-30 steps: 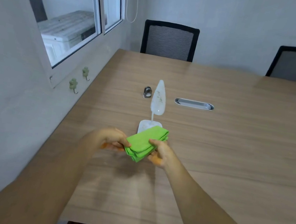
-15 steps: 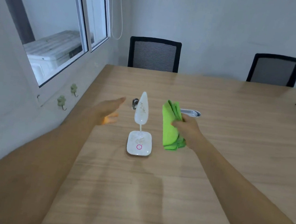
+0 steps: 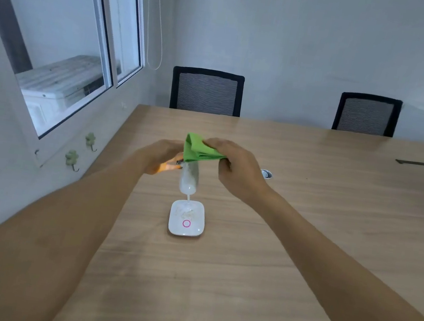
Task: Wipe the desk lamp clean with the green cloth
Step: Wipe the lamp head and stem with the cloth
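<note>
Folded green cloth (image 3: 198, 149) now caps dusty lamp (image 3: 189, 177).

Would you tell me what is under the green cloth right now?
The green cloth drapes over the top of the desk lamp head; its lower part shows below. The tip is covered. The right hand holds the cloth.

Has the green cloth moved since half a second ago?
Yes. The green cloth, in the right hand, went from the right of the lamp head to on top of it; the lamp base marks the spot.
</note>
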A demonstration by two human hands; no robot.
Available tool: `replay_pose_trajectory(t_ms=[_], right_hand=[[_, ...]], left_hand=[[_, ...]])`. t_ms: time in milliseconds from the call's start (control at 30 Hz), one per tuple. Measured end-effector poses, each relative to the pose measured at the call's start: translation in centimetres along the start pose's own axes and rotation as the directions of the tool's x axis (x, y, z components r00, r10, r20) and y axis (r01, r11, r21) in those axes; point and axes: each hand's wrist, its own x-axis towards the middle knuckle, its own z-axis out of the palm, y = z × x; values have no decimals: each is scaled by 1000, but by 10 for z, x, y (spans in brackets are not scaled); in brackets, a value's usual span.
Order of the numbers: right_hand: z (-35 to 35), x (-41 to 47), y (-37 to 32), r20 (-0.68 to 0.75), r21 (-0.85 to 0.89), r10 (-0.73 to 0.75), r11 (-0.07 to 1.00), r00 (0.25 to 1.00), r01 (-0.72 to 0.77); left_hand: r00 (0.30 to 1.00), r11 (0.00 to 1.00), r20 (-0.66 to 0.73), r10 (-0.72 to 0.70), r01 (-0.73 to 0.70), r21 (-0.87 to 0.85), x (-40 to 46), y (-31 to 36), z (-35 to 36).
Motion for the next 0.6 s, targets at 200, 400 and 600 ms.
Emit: replay_pose_trajectory(t_ms=[200, 400, 600], right_hand=[[9, -10, 2, 163, -128, -62, 988, 985, 84], [-8, -52, 8, 183, -179, -239, 946, 954, 271], [-17, -71, 26, 36, -228, -233, 945, 972, 235]], left_hand=[[999, 999, -3, 41, -41, 23, 8, 0, 0], [999, 998, 10, 46, -47, 33, 7, 2, -1], [999, 999, 15, 50, -50, 11, 2, 3, 0]])
